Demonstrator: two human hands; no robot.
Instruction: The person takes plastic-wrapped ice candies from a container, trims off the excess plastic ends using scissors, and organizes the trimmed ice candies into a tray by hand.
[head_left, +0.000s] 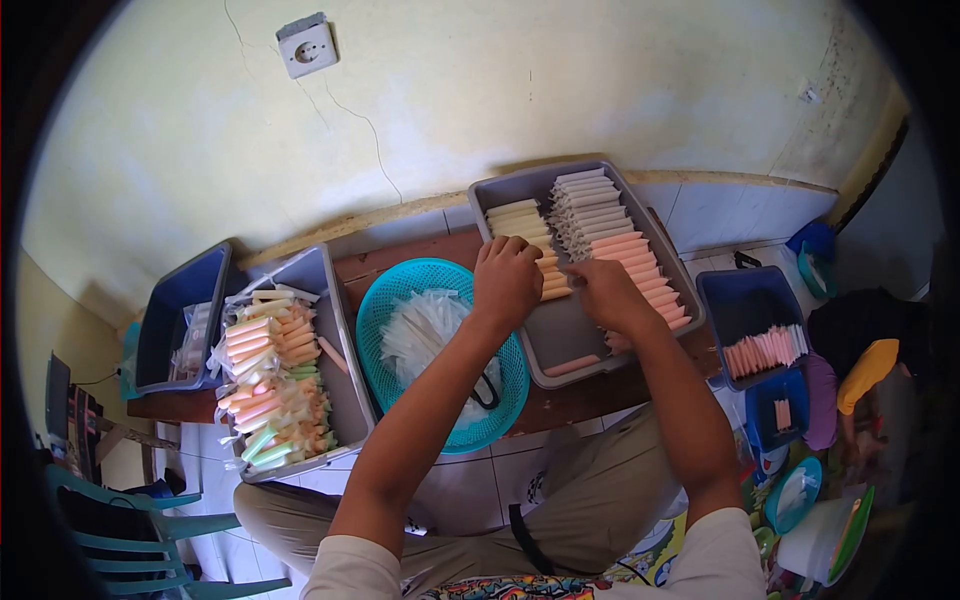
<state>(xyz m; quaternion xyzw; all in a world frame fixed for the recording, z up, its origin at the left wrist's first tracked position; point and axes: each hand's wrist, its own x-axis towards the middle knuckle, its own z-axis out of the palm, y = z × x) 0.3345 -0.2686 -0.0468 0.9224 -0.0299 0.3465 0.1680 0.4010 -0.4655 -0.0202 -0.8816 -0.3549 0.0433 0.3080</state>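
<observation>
Above the grey-brown tray (555, 335) at the right part of the wooden surface (400, 258), both hands of the person were close to each other, just beside the gap between two columns of filled tubes. The left hand (506, 280) had its fingers bent down over the near part of the yellow tubes (518, 220), which formed the left column, pale at the far end and more orange at the near end. Whether it gripped one of them, I cannot tell. The right hand (608, 295) was partly closed, with its fingertips turned toward the left hand; what it held, if anything, was hidden. Beside and partly under it was the right column, with whitish tubes (590, 210) at the far part and pink tubes (645, 270) at the near part. A single pink tube (572, 366) lay at the near left corner of this tray.

To the left of the tray stood a turquoise basket (365, 330), which contained clear plastic bags (425, 330) and a black loop-shaped item (487, 393). Further left, a grey tray (350, 410) carried a heap of bagged tubes (265, 345) in orange, pink, cream and green. At the right, a dark blue bin (740, 300) contained more pink tubes, and another person (870, 375) was near it.
</observation>
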